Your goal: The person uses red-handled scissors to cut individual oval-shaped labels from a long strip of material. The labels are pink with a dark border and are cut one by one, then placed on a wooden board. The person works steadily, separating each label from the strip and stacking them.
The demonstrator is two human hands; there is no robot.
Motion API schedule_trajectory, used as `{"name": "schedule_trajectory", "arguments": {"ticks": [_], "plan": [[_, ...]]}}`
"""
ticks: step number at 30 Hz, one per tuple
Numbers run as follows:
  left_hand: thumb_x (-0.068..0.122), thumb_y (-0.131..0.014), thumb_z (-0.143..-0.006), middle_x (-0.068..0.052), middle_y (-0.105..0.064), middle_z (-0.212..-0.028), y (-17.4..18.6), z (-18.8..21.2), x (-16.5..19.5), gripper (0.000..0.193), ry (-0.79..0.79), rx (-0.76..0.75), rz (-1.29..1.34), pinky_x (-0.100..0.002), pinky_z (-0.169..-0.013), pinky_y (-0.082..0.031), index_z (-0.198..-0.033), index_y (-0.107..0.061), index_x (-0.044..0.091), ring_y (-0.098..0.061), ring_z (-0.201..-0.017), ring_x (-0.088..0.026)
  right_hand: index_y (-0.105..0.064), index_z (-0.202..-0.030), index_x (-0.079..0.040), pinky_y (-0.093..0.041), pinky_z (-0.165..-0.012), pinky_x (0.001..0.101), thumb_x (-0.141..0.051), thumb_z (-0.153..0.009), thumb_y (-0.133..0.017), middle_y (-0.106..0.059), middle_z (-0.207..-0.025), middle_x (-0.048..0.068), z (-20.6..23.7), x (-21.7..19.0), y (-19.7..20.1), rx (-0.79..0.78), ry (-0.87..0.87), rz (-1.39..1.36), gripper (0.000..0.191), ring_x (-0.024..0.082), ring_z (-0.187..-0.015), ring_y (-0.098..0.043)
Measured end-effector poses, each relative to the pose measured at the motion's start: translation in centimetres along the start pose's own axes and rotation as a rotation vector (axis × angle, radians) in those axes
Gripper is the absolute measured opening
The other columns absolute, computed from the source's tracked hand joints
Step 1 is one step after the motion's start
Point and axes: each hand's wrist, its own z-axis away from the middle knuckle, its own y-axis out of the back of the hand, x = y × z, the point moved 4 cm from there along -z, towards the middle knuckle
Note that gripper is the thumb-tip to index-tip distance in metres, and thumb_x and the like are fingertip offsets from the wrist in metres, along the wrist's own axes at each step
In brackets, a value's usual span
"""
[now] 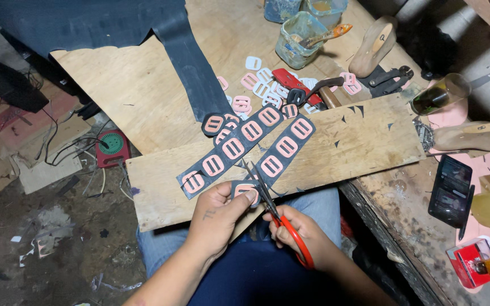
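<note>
Pinched between your left hand's [218, 218] thumb and fingers is a dark rubber piece bearing a pink rectangular buckle shape [244, 189], which your right hand [300, 232], closed round red-handled scissors [276, 212], cuts over the near plywood board [364, 141], with dark strips of pink buckles [239, 146] just beyond.

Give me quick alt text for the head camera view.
A left hand pinches a dark strip studded with pink buckles while the right hand cuts it with red-handled scissors over a plywood board.
</note>
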Motion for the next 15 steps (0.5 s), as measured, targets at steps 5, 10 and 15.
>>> {"name": "schedule_trajectory", "arguments": {"ticks": [5, 10, 15], "plan": [[0.004, -0.065, -0.09, -0.006, -0.074, -0.088, 0.0, 0.1, -0.7, 0.011, 0.051, 0.013, 0.073, -0.026, -0.071, -0.052, -0.096, -0.073, -0.002, -0.064, -0.075, -0.01, -0.059, -0.127, 0.002, -0.047, -0.068, 0.0263, -0.038, -0.097, -0.065, -0.058, -0.089, 0.005, 0.0, 0.1, 0.0, -0.001, 0.019, -0.072, 0.05, 0.012, -0.077, -0.054], [0.002, -0.066, -0.091, -0.006, -0.071, -0.084, 0.1, 0.0, -0.4, 0.009, 0.072, -0.039, 0.127, -0.026, -0.066, -0.049, -0.094, -0.071, -0.004, -0.06, -0.071, -0.01, -0.062, -0.119, 0.003, -0.045, -0.058, 0.0236, -0.044, -0.093, -0.068, -0.06, -0.087, 0.005, 0.8, 0.8, 0.7, 0.0, -0.024, -0.143, 0.054, 0.011, -0.067, -0.053], [0.002, -0.063, -0.086, -0.006, -0.072, -0.081, 0.0, 0.0, 0.3, 0.014, 0.146, -0.094, 0.093, -0.025, -0.065, -0.051, -0.094, -0.072, -0.005, -0.063, -0.069, -0.01, -0.064, -0.116, 0.003, -0.042, -0.053, 0.0209, -0.042, -0.091, -0.074, -0.058, -0.082, 0.002, 1.6, 0.7, 1.6, 0.003, -0.042, -0.091, 0.053, 0.008, -0.061, -0.051]]}}
